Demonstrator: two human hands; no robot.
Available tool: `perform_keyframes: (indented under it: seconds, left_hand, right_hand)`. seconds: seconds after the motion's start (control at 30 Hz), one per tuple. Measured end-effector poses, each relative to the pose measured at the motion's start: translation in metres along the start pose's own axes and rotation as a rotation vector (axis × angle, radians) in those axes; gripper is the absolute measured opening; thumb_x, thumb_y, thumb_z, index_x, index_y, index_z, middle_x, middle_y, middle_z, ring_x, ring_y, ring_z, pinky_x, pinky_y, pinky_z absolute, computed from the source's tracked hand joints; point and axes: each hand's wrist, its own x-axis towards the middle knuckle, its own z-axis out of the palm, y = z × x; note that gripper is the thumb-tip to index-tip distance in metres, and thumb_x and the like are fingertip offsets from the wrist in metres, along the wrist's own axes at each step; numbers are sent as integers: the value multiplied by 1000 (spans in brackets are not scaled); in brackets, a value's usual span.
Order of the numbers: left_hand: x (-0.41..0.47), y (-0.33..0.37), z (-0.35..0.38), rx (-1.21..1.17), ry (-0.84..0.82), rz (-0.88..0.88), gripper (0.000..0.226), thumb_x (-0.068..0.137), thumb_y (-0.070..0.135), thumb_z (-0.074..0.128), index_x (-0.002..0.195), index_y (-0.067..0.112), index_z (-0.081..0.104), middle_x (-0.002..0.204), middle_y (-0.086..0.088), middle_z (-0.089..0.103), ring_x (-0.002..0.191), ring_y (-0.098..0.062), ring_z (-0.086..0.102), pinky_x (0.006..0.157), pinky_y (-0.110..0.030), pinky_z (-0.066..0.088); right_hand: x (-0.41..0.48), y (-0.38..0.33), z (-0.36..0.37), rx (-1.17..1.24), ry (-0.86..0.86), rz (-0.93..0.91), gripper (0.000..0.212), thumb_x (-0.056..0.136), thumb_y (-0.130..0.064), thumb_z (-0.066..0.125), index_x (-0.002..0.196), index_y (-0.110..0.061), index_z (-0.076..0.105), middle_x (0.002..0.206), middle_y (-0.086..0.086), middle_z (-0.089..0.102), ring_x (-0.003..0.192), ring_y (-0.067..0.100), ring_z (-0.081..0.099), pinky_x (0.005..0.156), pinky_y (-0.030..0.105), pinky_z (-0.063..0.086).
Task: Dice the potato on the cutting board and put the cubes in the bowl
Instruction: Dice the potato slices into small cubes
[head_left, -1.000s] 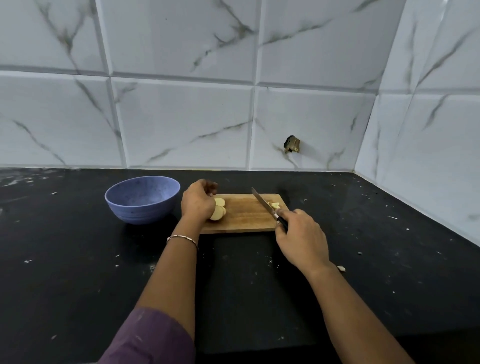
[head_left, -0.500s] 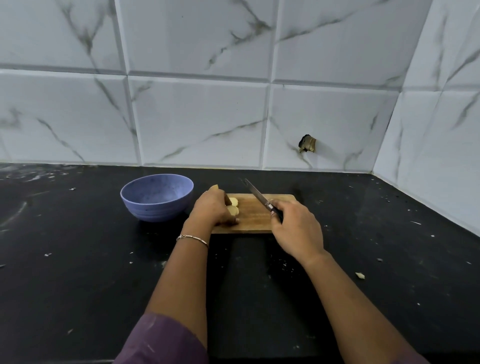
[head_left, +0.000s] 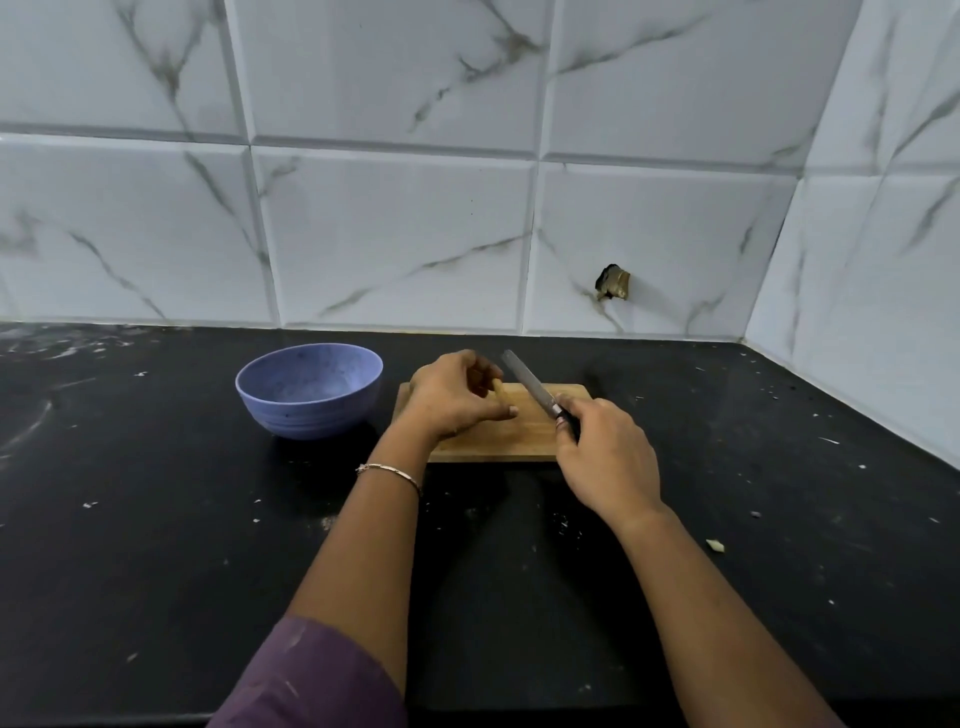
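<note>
A small wooden cutting board (head_left: 524, 436) lies on the black counter. My left hand (head_left: 452, 397) rests on its left half, fingers curled around potato pieces (head_left: 500, 391), of which only a pale edge shows. My right hand (head_left: 605, 452) grips the dark handle of a knife (head_left: 530, 383); the blade points up and away to the left, lifted over the board beside the potato. A blue bowl (head_left: 291, 410) stands just left of the board, and I see nothing inside it.
White marble-look tiles back the counter, meeting a side wall in the corner at the right. A small potato scrap (head_left: 715, 545) and pale crumbs lie on the black counter (head_left: 156, 545). A hole (head_left: 613, 283) marks the back tile.
My left hand has gathered the potato slices under its fingers and shifted slightly right. The knife has swung left across the board toward the potato; the cut bits at the right are out of sight.
</note>
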Motion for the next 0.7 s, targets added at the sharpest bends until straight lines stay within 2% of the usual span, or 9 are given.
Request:
perform_keyframes:
  seconds: [0.03, 0.07, 0.2, 0.3, 0.37, 0.47, 0.53, 0.63, 0.7]
  left_hand:
    - [-2, 3, 6, 76, 14, 26, 39, 67, 31, 89, 98, 21, 67, 90, 10, 67, 87, -9, 64, 74, -10, 49]
    - [-4, 5, 13, 137, 33, 45, 37, 69, 34, 87, 97, 23, 65, 90, 12, 66, 88, -7, 63, 72, -7, 44]
    - [-8, 9, 39, 381, 99, 77, 36, 79, 48, 74, 106, 31, 57, 101, 13, 66, 106, -11, 59, 98, -38, 29]
    - [-7, 7, 50, 490, 57, 76, 38, 84, 50, 68, 113, 29, 55, 109, 10, 67, 113, -15, 57, 104, -42, 22]
    - [-5, 6, 51, 503, 21, 62, 40, 84, 51, 68, 115, 29, 56, 114, 11, 66, 116, -14, 56, 106, -44, 20]
    - [-2, 5, 43, 478, -13, 16, 50, 82, 54, 69, 123, 31, 53, 123, 12, 63, 120, -15, 54, 106, -46, 24]
    - [1, 4, 33, 453, 30, -5, 54, 80, 50, 73, 126, 31, 53, 126, 10, 60, 123, -16, 51, 106, -44, 30]
    - [3, -3, 17, 419, 81, -36, 50, 80, 37, 78, 124, 25, 58, 124, 5, 62, 124, -18, 49, 104, -38, 40]
    - [3, -7, 12, 415, 52, -56, 47, 80, 33, 79, 122, 21, 61, 117, 4, 64, 122, -17, 50, 102, -32, 43]
  right_hand:
    - [0, 1, 0, -7, -3, 8, 33, 103, -25, 50, 134, -26, 59, 105, -7, 55, 85, 11, 52, 69, 24, 40]
    - [0, 2, 0, -13, -8, 18, 34, 103, -25, 48, 136, -25, 57, 106, -6, 56, 87, 13, 54, 70, 26, 43]
    - [-1, 2, -2, -20, -47, 48, 41, 105, -24, 42, 146, -23, 45, 115, 1, 56, 102, 20, 59, 80, 34, 48]
    - [-2, 1, 0, -22, -70, 57, 42, 105, -24, 40, 146, -21, 43, 111, 0, 54, 98, 19, 57, 76, 32, 44]
    - [-2, 2, 1, -25, -83, 58, 40, 105, -24, 40, 144, -20, 45, 112, 1, 55, 98, 20, 59, 76, 33, 46]
    - [-2, 2, 3, -27, -94, 46, 40, 105, -25, 40, 144, -21, 44, 113, 1, 55, 93, 18, 58, 75, 32, 47]
    - [-2, 2, 4, -31, -91, 33, 40, 105, -25, 41, 144, -23, 45, 113, 0, 56, 90, 15, 56, 74, 31, 48]
    - [-2, 2, 5, -36, -89, 22, 42, 104, -26, 43, 146, -24, 43, 117, -1, 56, 91, 14, 56, 75, 30, 49]
    - [-2, 2, 5, -38, -88, 18, 42, 104, -26, 42, 146, -24, 43, 118, -1, 56, 88, 13, 53, 72, 27, 45]
